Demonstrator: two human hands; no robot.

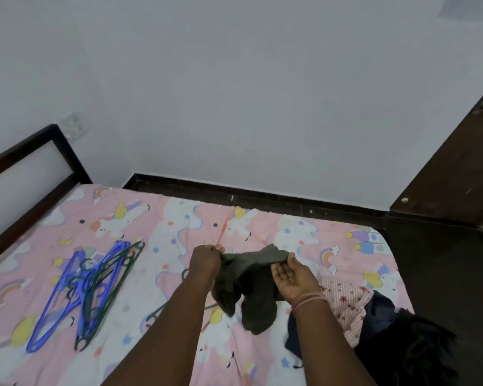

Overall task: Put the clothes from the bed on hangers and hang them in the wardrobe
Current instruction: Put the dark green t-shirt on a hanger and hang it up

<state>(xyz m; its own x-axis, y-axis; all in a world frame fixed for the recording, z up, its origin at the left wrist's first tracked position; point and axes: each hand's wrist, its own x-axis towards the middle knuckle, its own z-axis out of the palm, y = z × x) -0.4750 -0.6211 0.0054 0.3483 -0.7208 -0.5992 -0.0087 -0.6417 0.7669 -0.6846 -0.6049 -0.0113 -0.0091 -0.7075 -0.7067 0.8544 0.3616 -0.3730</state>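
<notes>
A dark grey garment (248, 285) hangs above the bed (162, 218), held up between both hands. My left hand (205, 260) grips its upper left edge with curled fingers. My right hand (293, 274) pinches the upper right edge, palm turned up. A green hanger (162, 309) lies on the sheet under my left forearm, mostly hidden. A pile of blue and green hangers (89, 288) lies at the left of the bed. A pink striped garment (346, 305) and dark clothes (382, 319) lie heaped at the right edge.
The bed has a pink unicorn sheet and a dark wooden headboard (31, 174) at the left. A white wall stands behind it. A dark brown wardrobe or door panel (457, 162) rises at the right, with dark floor (444, 274) beside the bed.
</notes>
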